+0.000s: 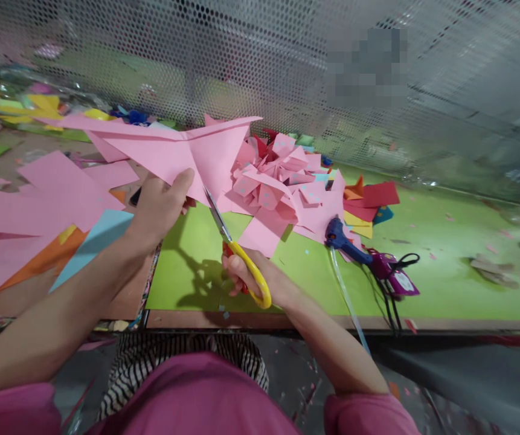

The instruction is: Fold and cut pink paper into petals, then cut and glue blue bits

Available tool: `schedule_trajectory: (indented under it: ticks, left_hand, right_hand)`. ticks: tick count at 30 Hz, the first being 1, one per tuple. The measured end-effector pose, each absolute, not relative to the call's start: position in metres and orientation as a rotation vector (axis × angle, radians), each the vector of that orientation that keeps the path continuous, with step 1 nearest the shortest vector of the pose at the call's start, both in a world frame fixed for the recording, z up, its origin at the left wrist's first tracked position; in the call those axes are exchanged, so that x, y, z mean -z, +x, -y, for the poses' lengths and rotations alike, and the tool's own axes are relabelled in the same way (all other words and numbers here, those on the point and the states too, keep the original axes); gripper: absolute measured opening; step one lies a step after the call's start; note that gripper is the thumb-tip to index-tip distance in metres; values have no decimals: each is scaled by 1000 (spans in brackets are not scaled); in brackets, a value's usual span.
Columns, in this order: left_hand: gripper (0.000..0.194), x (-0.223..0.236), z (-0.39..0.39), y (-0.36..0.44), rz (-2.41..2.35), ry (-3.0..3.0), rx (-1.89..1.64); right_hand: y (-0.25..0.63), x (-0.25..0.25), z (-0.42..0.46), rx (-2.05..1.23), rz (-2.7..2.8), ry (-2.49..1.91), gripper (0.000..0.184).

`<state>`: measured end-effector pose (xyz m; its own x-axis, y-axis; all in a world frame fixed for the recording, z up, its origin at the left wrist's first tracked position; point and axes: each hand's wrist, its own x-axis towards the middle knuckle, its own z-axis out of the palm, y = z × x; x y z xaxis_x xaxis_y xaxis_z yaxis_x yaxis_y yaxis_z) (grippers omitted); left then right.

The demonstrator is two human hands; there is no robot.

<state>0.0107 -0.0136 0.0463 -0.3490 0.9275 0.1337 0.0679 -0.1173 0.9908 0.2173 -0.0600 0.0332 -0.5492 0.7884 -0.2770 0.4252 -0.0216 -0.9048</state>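
Note:
My left hand (pixel 162 205) is closed on the lower edge of a large folded pink paper sheet (pixel 173 148), holding it up above the table. My right hand (pixel 253 278) grips yellow-handled scissors (pixel 237 248), fingers through the loops. The metal blades point up and to the left and meet the bottom edge of the pink sheet just right of my left thumb. A green sheet (pixel 191 266) lies under both hands.
A heap of folded pink paper pieces (pixel 282 181) lies behind the scissors. A blue glue gun (pixel 345 241) with its cord rests to the right, near red, orange and yellow paper scraps (pixel 371 202). Pink, orange and blue sheets (pixel 37 217) cover the left. A perforated metal screen (pixel 287 60) stands behind.

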Motion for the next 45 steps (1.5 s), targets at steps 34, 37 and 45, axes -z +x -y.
schedule_trajectory:
  ticks: [34,37,45]
  left_hand:
    - [48,-62,29,22,-1560,1324,-1281]
    - [49,-59,29,21,-1561,1331,-1268]
    - [40,-51,25,21,-1530,1393,-1267]
  right_hand:
    - [216,-34,54,-1524,2016,-1248,72]
    - [215,-36,56,-1525,1997,-1278,68]
    - [218,-29,52,-1526,2000,-1244,72]
